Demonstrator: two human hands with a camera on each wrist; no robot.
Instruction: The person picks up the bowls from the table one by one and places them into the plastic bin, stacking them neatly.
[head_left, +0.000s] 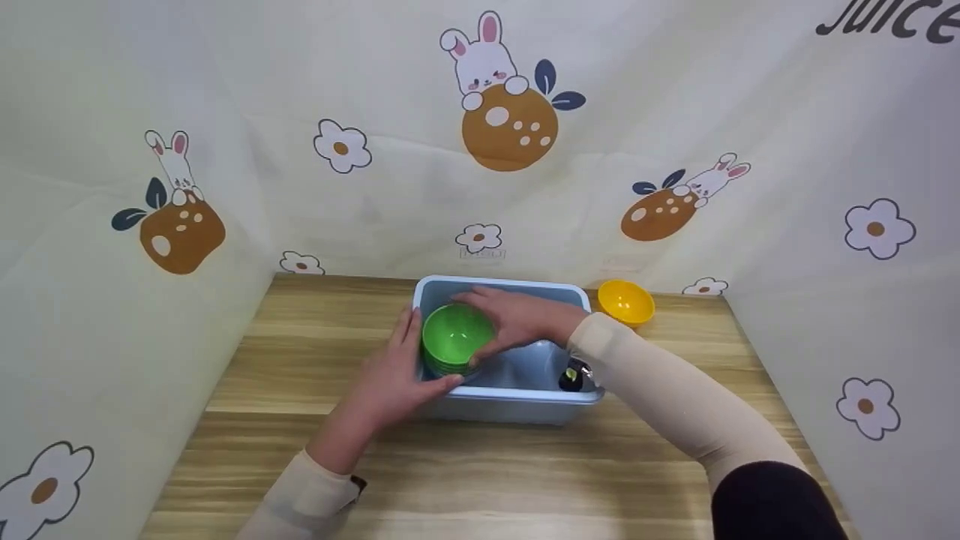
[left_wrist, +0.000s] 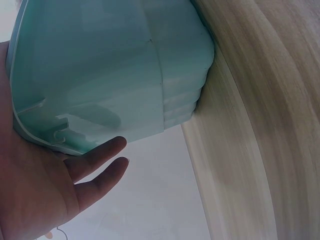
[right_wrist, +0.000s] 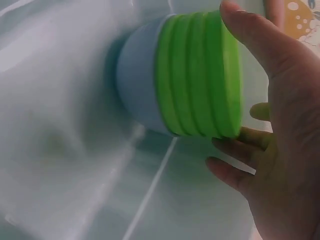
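A light blue plastic bin [head_left: 510,412] stands on the table. Inside its left end sits a stack of several green bowls [head_left: 457,335] with a blue bowl [right_wrist: 137,75] at the base. My right hand [head_left: 517,319] holds the stack, thumb at the upper rim and fingers along the opposite side in the right wrist view. At the bin's near left corner rests my left hand [head_left: 394,379]. Its thumb lies across the front rim and its straight fingers [left_wrist: 102,155] touch or lie close to the left wall; part of this hand is hidden behind the bin.
A yellow bowl [head_left: 626,303] stands just beyond the bin's back right corner. In the bin's right end lies a dark object [head_left: 571,377] with a small green mark, partly hidden by the right sleeve. Patterned cloth [head_left: 390,210] encloses the wooden table [head_left: 480,465] at the back and sides.
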